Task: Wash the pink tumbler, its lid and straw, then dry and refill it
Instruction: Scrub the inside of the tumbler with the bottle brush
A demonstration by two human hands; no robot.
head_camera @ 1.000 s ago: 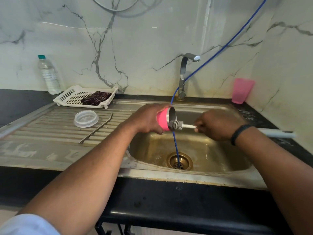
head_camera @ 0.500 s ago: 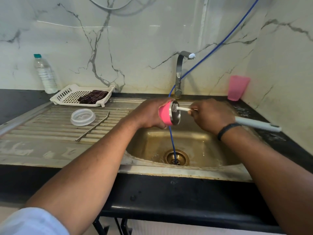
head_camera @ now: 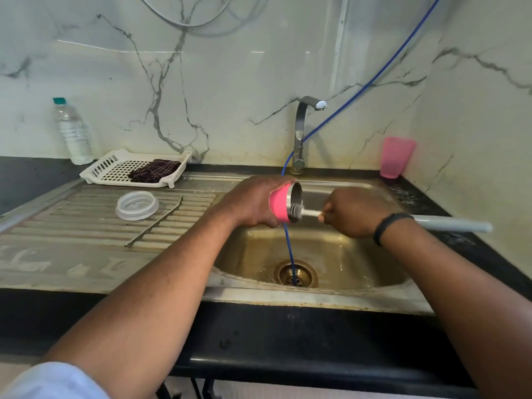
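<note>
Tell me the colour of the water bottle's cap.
Teal green, on the clear water bottle at the back left; seen in the head view.

Both forearms are bare. A black band (head_camera: pixel 387 227) circles the right wrist, just above the sink (head_camera: pixel 331 295). A pale blue-white sleeve (head_camera: pixel 49 381) covers the left upper arm.

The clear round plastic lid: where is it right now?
In the head view, the clear round plastic lid lies on the ribbed steel drainboard, left of the sink, beside the metal straw, below the white tray.
</note>
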